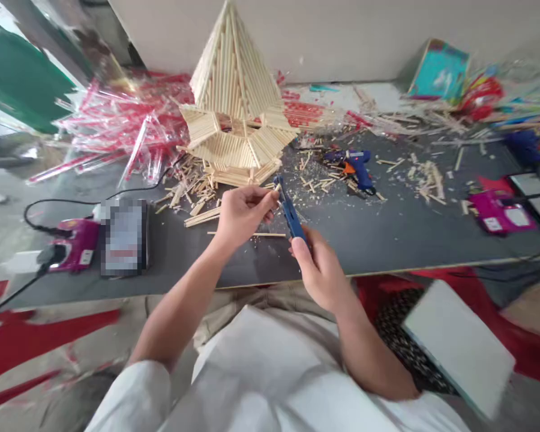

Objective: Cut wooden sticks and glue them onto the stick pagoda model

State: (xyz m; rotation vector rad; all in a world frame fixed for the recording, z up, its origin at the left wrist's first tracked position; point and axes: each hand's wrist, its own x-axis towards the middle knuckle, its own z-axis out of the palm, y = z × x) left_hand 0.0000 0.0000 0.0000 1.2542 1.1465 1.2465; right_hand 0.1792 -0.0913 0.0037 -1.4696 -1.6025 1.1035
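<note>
My left hand [245, 216] is closed in a pinch on a short pale wooden stick [278, 188], whose end shows by the fingertips. My right hand [317, 264] is wrapped round a blue utility knife [290, 210], thumb along its handle. The knife's front end points away from me and meets the stick or lies right beside it; the blade itself is too small to make out. Just beyond my hands stands a lantern-like model [236, 66] built of pale sticks, with a pointed roof. A single long stick [270, 234] lies on the table below my left hand.
A blue glue gun [359, 168] lies right of the knife among stick offcuts. Clear and red plastic wrappers [130, 129] heap at the left. A phone [125, 237] and a purple power socket [78, 243] sit front left; another purple socket [499, 213] is at right.
</note>
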